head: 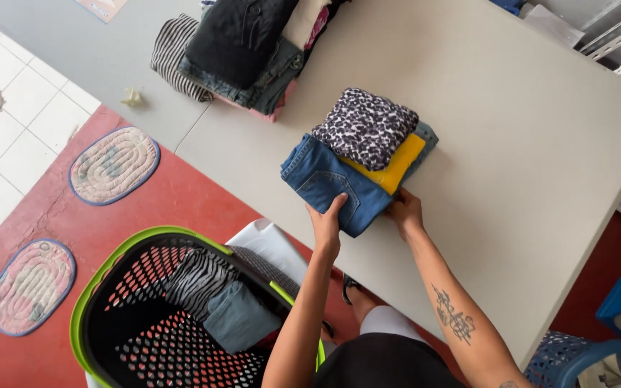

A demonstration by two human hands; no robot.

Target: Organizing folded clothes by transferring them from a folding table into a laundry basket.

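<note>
Nearest the person, a black laundry basket with a green rim stands on the red floor, just below the near edge of the table. A striped cloth and a grey-blue garment lie inside it, and a white cloth shows between the basket and the table edge.

On the table, close to that near edge, sits a small pile of folded clothes. At the bottom are folded blue jeans, with a yellow garment on them and a black-and-white spotted one on top. The left hand lies on the near end of the jeans, fingers spread flat over the denim and thumb at its edge, gripping it. The right hand presses against the near right side of the same pile, fingers tucked under the yellow layer, so its grip cannot be told for sure.

Farther along the table, near its far left edge, lies a bigger stack of clothes, dark and denim pieces with a striped one at its left side. Left of the table, two oval rugs lie on the floor
</note>
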